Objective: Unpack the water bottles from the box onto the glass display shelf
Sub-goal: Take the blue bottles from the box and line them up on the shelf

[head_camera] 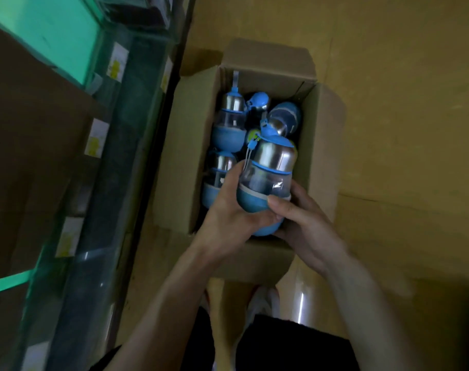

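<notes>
An open cardboard box (185, 145) stands on the floor and holds several blue water bottles with steel caps (228, 121). Above the box's near end I hold one such water bottle (268, 178), its clear middle and blue base showing. My left hand (225, 210) grips its base from the left, fingers curled under it. My right hand (303, 223) grips the base from the right, thumb across the blue part. The glass display shelf (115, 145) runs along the left side.
Small white and yellow labels (97, 137) sit along the shelf's edge. The box flaps (268, 57) stand open at the far end and right. Yellowish floor (402, 129) lies to the right. My shoes (262, 303) are just below the box.
</notes>
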### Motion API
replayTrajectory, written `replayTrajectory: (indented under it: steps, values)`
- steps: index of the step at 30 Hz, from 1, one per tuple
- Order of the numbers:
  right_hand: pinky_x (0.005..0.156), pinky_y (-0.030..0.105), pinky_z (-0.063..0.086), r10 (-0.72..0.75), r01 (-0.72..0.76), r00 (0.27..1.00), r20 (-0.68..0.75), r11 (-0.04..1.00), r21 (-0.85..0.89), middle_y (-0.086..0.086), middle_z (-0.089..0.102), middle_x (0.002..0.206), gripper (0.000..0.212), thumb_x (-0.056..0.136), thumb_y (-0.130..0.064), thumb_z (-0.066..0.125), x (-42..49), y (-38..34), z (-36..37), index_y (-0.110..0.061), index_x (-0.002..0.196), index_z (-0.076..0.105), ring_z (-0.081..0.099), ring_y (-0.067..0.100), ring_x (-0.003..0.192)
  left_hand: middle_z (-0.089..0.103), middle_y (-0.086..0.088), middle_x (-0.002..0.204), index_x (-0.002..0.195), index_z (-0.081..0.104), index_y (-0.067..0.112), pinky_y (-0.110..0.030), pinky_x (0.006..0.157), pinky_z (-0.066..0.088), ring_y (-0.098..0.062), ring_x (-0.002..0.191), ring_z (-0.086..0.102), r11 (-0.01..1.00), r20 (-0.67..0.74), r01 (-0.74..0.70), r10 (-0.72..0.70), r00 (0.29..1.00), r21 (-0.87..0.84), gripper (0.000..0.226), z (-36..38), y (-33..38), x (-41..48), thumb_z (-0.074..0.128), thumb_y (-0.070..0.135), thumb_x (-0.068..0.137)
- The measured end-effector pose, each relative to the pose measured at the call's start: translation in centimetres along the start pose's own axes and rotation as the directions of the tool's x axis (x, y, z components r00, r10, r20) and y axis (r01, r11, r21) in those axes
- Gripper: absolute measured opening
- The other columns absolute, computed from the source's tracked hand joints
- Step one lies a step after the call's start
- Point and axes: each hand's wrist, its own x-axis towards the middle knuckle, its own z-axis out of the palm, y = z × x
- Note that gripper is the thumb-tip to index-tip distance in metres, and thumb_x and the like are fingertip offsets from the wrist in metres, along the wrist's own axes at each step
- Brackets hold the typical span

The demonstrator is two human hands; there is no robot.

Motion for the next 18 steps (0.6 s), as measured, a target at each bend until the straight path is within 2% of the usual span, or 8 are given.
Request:
replayTrajectory:
  steps: [4, 6, 8, 10, 12, 15, 18]
  values:
    - [0.095, 0.052, 0.058, -0.003, 0.002, 1.000, -0.020, 1.000, -0.027, 0.006, 0.072, 0.130, 0.054, 0.084, -0.022, 0.072, -4.3, -1.1, 0.7, -0.024, 0.136, 0.060, 0.069, 0.027, 0.119, 0.068, -0.001, 0.128, 0.145, 0.043, 0.022, -0.050, 0.102, 0.053, -0.020, 0.118, 0.067, 0.999, 0.029, 0.038, -0.038, 0.999, 0.010, 0.084, 1.0, 2.1, -3.0, 0.088, 0.011, 0.074]
    - [0.096, 0.051, 0.058, 0.019, -0.020, 0.999, -0.044, 0.999, -0.040, 0.002, 0.073, 0.127, 0.054, 0.082, -0.024, 0.075, -6.9, -2.6, 1.2, -0.027, 0.135, 0.061, 0.071, 0.023, 0.116, 0.069, -0.003, 0.128, 0.144, 0.045, 0.021, -0.054, 0.101, 0.053, -0.023, 0.117, 0.067, 0.998, 0.040, 0.059, -0.059, 0.997, -0.007, 0.084, 1.6, 4.4, -5.1, 0.088, 0.014, 0.072]
    - [0.102, 0.058, 0.053, 0.051, -0.055, 0.997, -0.061, 0.996, -0.065, -0.001, 0.072, 0.130, 0.062, 0.079, -0.030, 0.080, -9.0, -3.9, 1.9, -0.029, 0.138, 0.059, 0.070, 0.023, 0.119, 0.069, -0.003, 0.126, 0.142, 0.047, 0.021, -0.049, 0.098, 0.056, -0.022, 0.116, 0.068, 0.997, 0.050, 0.074, -0.074, 0.996, -0.015, 0.080, 1.9, 6.2, -7.0, 0.087, 0.012, 0.074]
    - [0.104, 0.061, 0.051, 0.067, -0.072, 0.996, -0.064, 0.994, -0.076, -0.002, 0.071, 0.131, 0.059, 0.081, -0.032, 0.079, -11.5, -5.9, 2.9, -0.031, 0.137, 0.061, 0.069, 0.022, 0.120, 0.070, -0.002, 0.124, 0.142, 0.048, 0.020, -0.038, 0.094, 0.058, -0.019, 0.114, 0.069, 0.997, 0.062, 0.078, -0.077, 0.995, -0.024, 0.075, 2.2, 8.8, -9.0, 0.084, 0.003, 0.079]
    - [0.103, 0.061, 0.052, 0.087, -0.092, 0.995, -0.056, 0.993, -0.081, -0.004, 0.071, 0.132, 0.056, 0.084, -0.031, 0.075, -14.2, -7.8, 4.0, -0.032, 0.137, 0.060, 0.069, 0.021, 0.120, 0.070, 0.000, 0.125, 0.143, 0.046, 0.019, -0.032, 0.090, 0.058, -0.015, 0.114, 0.069, 0.995, 0.081, 0.093, -0.091, 0.993, -0.029, 0.073, 2.6, 11.6, -11.4, 0.081, 0.001, 0.081]
    - [0.104, 0.060, 0.052, 0.105, -0.110, 0.993, -0.053, 0.989, -0.099, -0.006, 0.071, 0.130, 0.055, 0.084, -0.033, 0.080, -18.3, -11.0, 5.8, -0.035, 0.136, 0.061, 0.070, 0.019, 0.117, 0.069, 0.001, 0.126, 0.147, 0.042, 0.016, -0.024, 0.083, 0.057, -0.012, 0.113, 0.069, 0.995, 0.090, 0.099, -0.096, 0.991, -0.033, 0.076, 2.9, 16.0, -14.8, 0.078, -0.001, 0.082]
    - [0.104, 0.058, 0.053, 0.119, -0.124, 0.991, -0.056, 0.987, -0.106, -0.008, 0.073, 0.126, 0.057, 0.081, -0.036, 0.080, -22.3, -14.3, 7.7, -0.035, 0.135, 0.061, 0.071, 0.017, 0.115, 0.067, -0.005, 0.127, 0.146, 0.042, 0.011, -0.022, 0.079, 0.057, -0.013, 0.111, 0.069, 0.994, 0.101, 0.102, -0.099, 0.990, -0.033, 0.072, 3.3, 20.0, -18.0, 0.075, -0.006, 0.083]
